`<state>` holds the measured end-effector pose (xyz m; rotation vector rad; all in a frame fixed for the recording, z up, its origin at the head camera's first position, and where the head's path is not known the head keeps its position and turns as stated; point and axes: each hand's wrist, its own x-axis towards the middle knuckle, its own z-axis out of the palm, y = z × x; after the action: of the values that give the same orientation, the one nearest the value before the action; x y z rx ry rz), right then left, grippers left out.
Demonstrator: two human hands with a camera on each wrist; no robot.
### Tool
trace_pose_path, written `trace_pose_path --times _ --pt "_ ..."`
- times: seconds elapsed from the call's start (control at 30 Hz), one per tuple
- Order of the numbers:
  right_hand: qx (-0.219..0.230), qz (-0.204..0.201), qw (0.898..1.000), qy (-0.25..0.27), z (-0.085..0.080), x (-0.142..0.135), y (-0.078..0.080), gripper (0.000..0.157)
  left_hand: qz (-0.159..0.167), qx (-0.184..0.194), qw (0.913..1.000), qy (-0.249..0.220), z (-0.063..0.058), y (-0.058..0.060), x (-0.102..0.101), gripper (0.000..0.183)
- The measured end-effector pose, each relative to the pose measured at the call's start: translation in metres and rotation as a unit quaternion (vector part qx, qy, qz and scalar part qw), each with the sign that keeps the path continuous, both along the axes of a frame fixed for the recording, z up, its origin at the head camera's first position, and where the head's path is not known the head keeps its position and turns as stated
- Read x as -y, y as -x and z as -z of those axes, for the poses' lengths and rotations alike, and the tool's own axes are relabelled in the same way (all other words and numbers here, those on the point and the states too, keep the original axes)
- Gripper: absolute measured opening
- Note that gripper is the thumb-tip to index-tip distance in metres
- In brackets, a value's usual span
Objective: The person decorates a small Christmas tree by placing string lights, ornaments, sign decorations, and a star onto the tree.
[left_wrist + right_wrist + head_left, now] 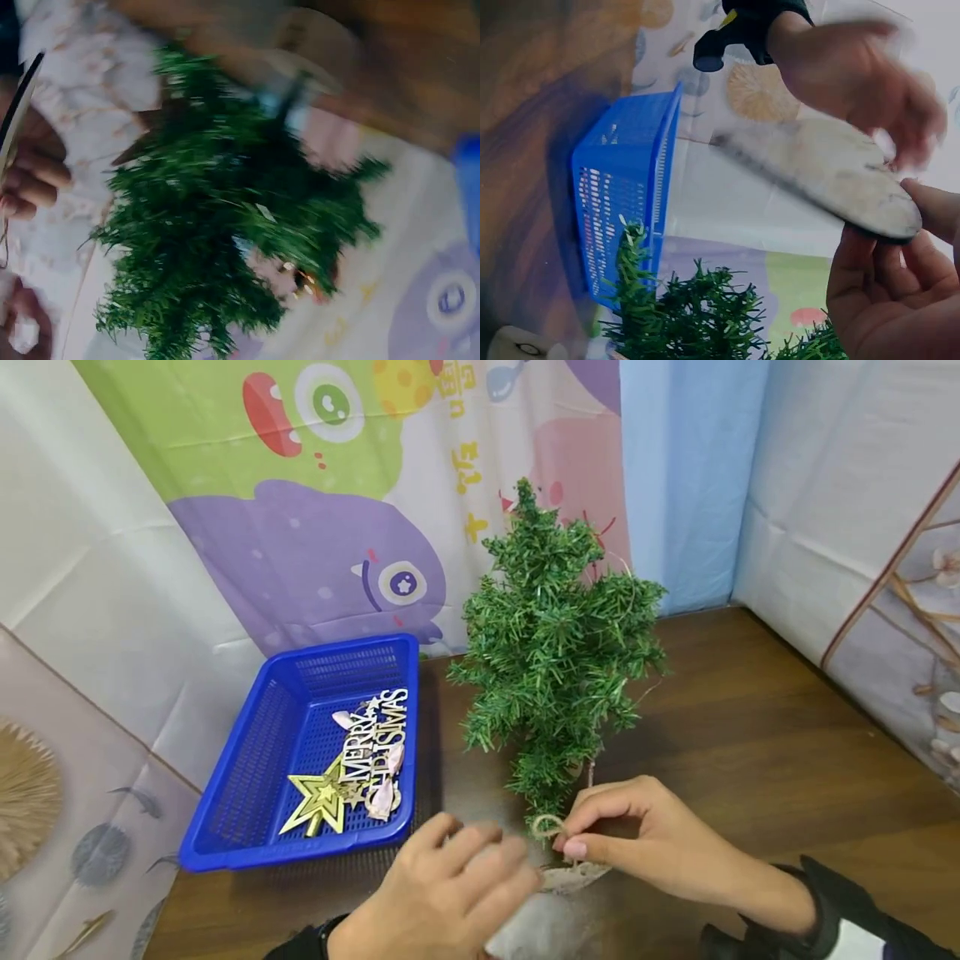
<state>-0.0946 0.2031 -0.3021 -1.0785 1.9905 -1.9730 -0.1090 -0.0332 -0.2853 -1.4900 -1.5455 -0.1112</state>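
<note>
My right hand (660, 839) pinches a twine loop (547, 825) between thumb and forefinger, just in front of a small green Christmas tree (555, 635). Under those fingers is a flat, pale, heart-shaped ornament (832, 165), seen nearly edge-on in the head view. My left hand (450, 885) is blurred, with loosely bent fingers and nothing visible in them. It is left of the ornament, and in the right wrist view its fingers come close to the ornament's edge. The tree (217, 202) also fills the middle of the left wrist view.
On the left, a blue plastic basket (225, 810) contains a gold star (322, 793) and a "Merry Christmas" sign (375, 735) with pink bows. The brown table (750, 710) ends against a cartoon-printed curtain (315, 543) behind and pale cloths at both sides.
</note>
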Motion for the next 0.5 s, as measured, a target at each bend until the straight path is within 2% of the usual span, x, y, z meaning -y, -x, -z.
trace_pose_path --times 0.03,0.07,0.13,0.17,0.23,0.3,0.37,0.43,0.5 --pt "-0.011 -0.003 1.000 0.000 -0.001 0.000 0.002 0.019 0.002 0.069 0.9972 -0.030 -0.001 0.002 -0.004 0.037" --pt "-0.026 -0.003 1.000 -0.001 -0.001 0.000 0.003 0.019 0.006 0.134 0.9895 -0.054 -0.003 0.004 -0.008 0.041" --pt "-0.036 0.002 0.999 -0.003 -0.004 0.001 0.007 0.018 0.016 0.261 0.9606 -0.094 -0.006 0.006 -0.017 0.041" --pt "-0.035 0.003 0.999 -0.002 -0.005 0.001 0.009 0.018 0.026 0.309 0.9448 -0.105 -0.008 0.007 -0.020 0.035" --pt "-0.032 0.008 0.999 0.003 -0.007 0.001 0.011 0.018 0.053 0.383 0.9148 -0.116 -0.010 0.010 -0.025 0.020" --pt "-0.041 0.022 0.999 0.001 -0.009 0.000 0.012 0.018 0.085 0.429 0.8898 -0.131 -0.011 0.013 -0.027 0.008" --pt "-0.050 0.044 0.998 -0.012 -0.010 0.000 0.012 0.019 0.099 0.461 0.8704 -0.143 -0.011 0.016 -0.028 0.004" --pt "-0.073 0.075 0.994 -0.033 -0.011 0.000 0.012 0.021 0.100 0.484 0.8565 -0.151 -0.011 0.017 -0.027 0.008" --pt "-0.104 0.100 0.988 -0.049 -0.013 0.000 0.012 0.021 0.089 0.499 0.8484 -0.153 -0.011 0.019 -0.027 0.009"
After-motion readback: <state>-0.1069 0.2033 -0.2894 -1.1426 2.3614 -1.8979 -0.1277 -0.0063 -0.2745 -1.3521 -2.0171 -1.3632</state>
